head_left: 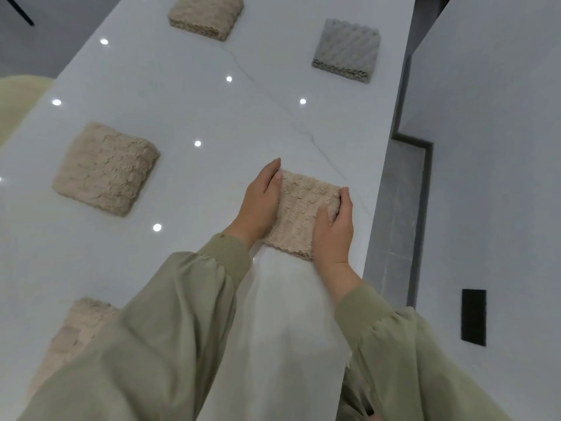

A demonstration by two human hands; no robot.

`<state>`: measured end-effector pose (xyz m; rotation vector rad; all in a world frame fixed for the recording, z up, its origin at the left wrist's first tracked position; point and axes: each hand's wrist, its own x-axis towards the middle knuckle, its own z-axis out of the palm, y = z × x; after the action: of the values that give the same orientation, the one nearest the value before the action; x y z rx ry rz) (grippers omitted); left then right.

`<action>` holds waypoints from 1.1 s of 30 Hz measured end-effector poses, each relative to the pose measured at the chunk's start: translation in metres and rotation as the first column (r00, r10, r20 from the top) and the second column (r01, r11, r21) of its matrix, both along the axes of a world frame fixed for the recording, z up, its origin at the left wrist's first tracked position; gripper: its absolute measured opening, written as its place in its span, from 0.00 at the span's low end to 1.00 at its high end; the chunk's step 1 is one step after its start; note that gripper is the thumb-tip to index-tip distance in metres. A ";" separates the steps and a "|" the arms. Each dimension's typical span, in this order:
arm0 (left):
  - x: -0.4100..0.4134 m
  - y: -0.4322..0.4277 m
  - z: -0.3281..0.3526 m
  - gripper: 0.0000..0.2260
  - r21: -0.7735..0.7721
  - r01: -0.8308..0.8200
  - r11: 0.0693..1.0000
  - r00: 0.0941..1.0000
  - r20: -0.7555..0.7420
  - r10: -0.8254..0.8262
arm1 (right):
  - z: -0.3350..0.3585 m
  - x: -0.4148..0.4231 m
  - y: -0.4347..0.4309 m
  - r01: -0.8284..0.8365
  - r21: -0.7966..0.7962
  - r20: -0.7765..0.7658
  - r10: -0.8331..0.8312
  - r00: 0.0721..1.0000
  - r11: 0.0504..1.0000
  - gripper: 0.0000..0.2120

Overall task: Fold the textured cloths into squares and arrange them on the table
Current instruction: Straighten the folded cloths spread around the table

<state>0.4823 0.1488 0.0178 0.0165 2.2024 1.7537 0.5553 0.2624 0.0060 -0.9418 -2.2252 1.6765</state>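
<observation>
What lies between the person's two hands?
A folded beige cloth: the left hand presses one side, the right hand grips the other. Head view.

Probably a modern home or showroom interior: a long, glossy white marble-look desk mirrors round ceiling spotlights. A grey tiled floor runs along its right, beside a pale wall with a black panel.
</observation>
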 end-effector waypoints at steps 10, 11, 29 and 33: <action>0.028 -0.008 0.002 0.21 -0.408 0.110 0.906 0.940 -0.255 -0.229 | 0.016 0.027 0.015 -0.165 0.130 0.118 0.150 0.982 0.978 0.29; 0.034 -0.008 0.005 0.21 -0.466 0.127 0.876 0.915 -0.285 -0.284 | 0.018 0.033 0.015 -0.170 0.167 0.124 0.151 0.981 0.971 0.29; 0.211 -0.046 0.057 0.27 -0.881 0.031 0.472 0.751 -0.291 -0.593 | 0.065 0.214 -0.015 -0.277 0.564 0.254 0.155 0.955 0.778 0.29; 0.221 -0.069 0.058 0.27 -0.879 0.058 0.473 0.730 -0.286 -0.621 | 0.066 0.232 -0.041 -0.263 0.566 0.255 0.138 0.957 0.781 0.28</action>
<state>0.7031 0.0795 0.0762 0.8516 2.9449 0.2990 0.7870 0.2217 0.0721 -0.7389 -2.8131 0.8354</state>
